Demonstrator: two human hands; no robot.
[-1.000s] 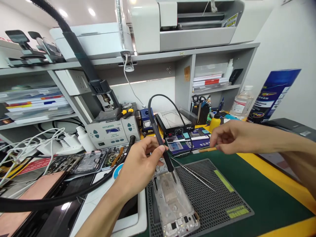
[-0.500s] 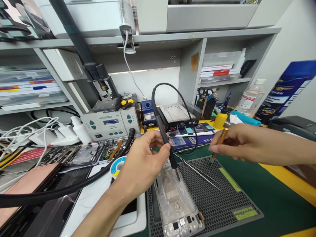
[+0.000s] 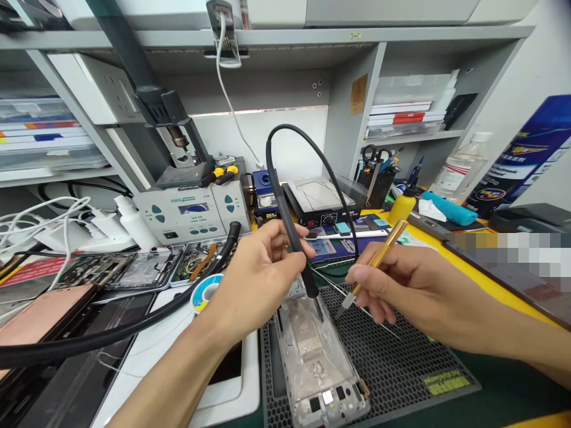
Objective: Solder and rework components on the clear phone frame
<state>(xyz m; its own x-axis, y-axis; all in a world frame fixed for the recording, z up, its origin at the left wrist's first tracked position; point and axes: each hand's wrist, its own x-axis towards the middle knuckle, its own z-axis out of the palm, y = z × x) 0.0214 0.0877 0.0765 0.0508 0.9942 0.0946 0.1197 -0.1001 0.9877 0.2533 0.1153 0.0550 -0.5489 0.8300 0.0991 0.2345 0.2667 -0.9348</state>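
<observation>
My left hand (image 3: pixel 254 279) is closed around the black handle of a soldering iron (image 3: pixel 307 278). Its tip points down at the inside of a bare silver phone frame (image 3: pixel 319 333); whether it touches, I cannot tell. My right hand (image 3: pixel 405 288) pinches a gold-handled craft knife (image 3: pixel 379 254), its blade angled down to the left, close to the frame's right edge. The frame lies on a dark perforated mat (image 3: pixel 392 368). Thin metal tweezers (image 3: pixel 387 328) lie partly behind my right hand.
A hot-air station (image 3: pixel 196 217) and a hot plate (image 3: pixel 328 208) stand at the back. A thick black hose (image 3: pixel 147 330) crosses the left side, over phone parts and a white tablet-like slab (image 3: pixel 250 380). A solder spool (image 3: pixel 207 292) sits beside my left wrist. A yellow bottle (image 3: pixel 401 208) stands back right.
My right hand has brought the knife from the mat's far right side leftward and nearer, beside the phone frame. My left hand and the iron keep about the same place; the view has tilted down slightly.
</observation>
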